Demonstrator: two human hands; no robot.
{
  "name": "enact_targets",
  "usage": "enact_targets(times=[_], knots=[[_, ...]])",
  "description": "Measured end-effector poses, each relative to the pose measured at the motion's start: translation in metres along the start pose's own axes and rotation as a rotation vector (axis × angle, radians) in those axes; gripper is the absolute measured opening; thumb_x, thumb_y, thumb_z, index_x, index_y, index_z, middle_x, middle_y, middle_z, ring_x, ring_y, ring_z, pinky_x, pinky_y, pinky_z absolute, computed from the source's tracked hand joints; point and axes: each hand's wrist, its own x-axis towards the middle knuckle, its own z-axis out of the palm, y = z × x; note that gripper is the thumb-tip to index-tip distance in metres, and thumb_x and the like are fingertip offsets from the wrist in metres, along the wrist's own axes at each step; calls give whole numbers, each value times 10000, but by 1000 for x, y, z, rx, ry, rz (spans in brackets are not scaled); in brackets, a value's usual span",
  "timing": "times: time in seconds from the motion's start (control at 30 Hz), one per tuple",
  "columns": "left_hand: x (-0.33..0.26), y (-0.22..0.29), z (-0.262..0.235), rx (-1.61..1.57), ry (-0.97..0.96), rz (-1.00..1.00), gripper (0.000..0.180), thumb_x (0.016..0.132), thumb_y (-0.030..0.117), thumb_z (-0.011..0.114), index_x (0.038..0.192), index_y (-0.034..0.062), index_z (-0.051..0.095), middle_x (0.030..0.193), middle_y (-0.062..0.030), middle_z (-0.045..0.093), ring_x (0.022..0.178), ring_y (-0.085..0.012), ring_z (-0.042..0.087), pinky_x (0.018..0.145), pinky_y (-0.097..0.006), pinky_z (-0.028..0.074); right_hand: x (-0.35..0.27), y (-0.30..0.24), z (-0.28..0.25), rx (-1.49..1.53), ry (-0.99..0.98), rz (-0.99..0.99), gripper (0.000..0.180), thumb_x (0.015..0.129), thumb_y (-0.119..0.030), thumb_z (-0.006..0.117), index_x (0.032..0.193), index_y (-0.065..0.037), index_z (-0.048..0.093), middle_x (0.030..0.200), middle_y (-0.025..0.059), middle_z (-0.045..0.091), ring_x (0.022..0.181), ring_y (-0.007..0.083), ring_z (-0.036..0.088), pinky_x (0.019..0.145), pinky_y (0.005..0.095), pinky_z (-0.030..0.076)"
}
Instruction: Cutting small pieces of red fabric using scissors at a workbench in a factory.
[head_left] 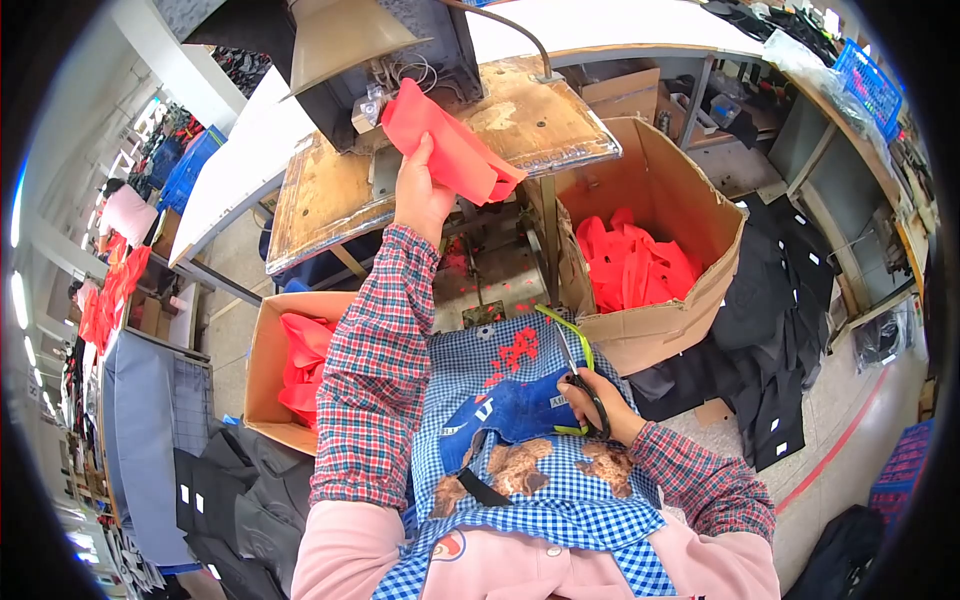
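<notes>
My left hand (pixel 422 198) is raised to the machine and closed on a folded piece of red fabric (pixel 452 142). The fabric's upper end is close to the metal parts of the dark machine (pixel 357 80); whether it sits inside them I cannot tell. Low over my lap, my right hand (pixel 612 402) grips a pair of scissors (pixel 597 408) by the dark handles, blades pointing up and away from me. A yellow-green strip (pixel 578 335) runs beside the blades. Small red scraps (pixel 518 348) are scattered on my blue checked apron (pixel 455 385).
The machine stands on a worn wooden tabletop (pixel 530 110). Cardboard boxes holding red fabric stand to the right (pixel 690 285) and left (pixel 265 375) of my knees. Dark garments (pixel 770 330) lie piled on the floor on both sides. A long white table (pixel 630 30) runs behind.
</notes>
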Motion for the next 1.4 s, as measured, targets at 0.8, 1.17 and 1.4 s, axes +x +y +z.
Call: enact_targets(times=[0.8, 1.17, 1.4], knots=[[-28, -83, 89, 1025, -358, 738, 404, 960, 235, 643, 1220, -52, 527, 994, -177, 647, 910, -261, 643, 808, -367, 537, -6, -10, 21, -44, 18, 13, 249, 999, -251, 634, 1159, -64, 594, 746, -18, 526, 587, 61, 508, 527, 229, 450], [-214, 75, -142, 876, 193, 183, 234, 969, 69, 604, 1176, 13, 697, 909, -52, 727, 813, -80, 675, 719, -262, 552, 6, -4, 15, 94, 107, 59, 277, 1004, -305, 623, 1120, -54, 608, 729, -5, 526, 596, 89, 517, 514, 248, 432], [-242, 162, -460, 1491, 873, -229, 608, 754, 300, 789, 1229, -50, 645, 1194, -238, 693, 1130, -328, 673, 1012, -413, 508, 12, -15, 29, 79, 81, 118, 309, 1014, -333, 597, 1143, -53, 612, 748, -6, 524, 599, 88, 524, 518, 246, 441]])
